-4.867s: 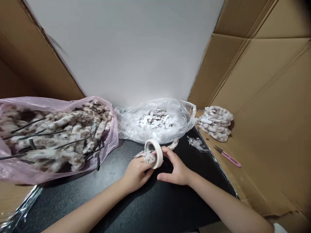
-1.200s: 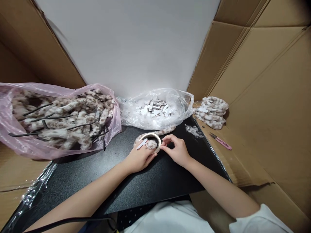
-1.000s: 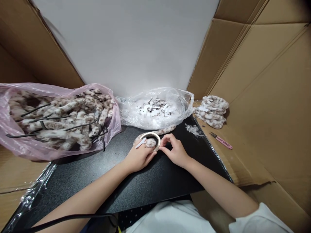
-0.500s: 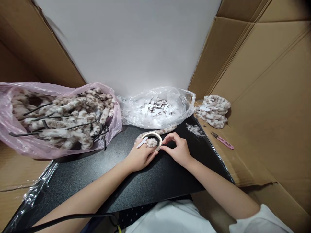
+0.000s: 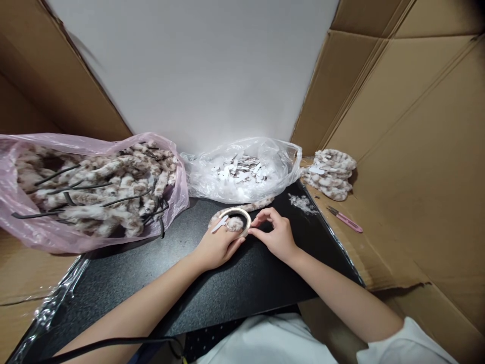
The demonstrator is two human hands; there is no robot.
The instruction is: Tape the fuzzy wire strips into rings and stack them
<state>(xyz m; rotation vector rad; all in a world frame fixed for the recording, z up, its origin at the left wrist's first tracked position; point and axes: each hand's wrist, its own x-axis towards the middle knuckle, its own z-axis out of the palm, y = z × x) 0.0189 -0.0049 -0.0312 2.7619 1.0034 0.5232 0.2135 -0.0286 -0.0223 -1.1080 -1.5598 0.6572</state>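
My left hand is closed around a roll of tape, pale and narrow, standing above the black table. Inside the ring shows the end of a fluffy beige-and-white strip, and more of that fluffy strip runs out behind the roll to the right. A small white tag lies over the back of the left fingers. On the roll's right edge, my right hand pinches thumb and forefinger together at the tape; the tape's end is too small to make out.
A pink bag of fluffy strips with black stems stands left. Behind my hands lies a clear bag of white tags. To the right are a fluffy bundle, pink-handled snips and loose fluff. Cardboard walls flank the table.
The whole view has shifted slightly. Both hands keep nearly the same pose at the tape roll, with no clear change in grip.
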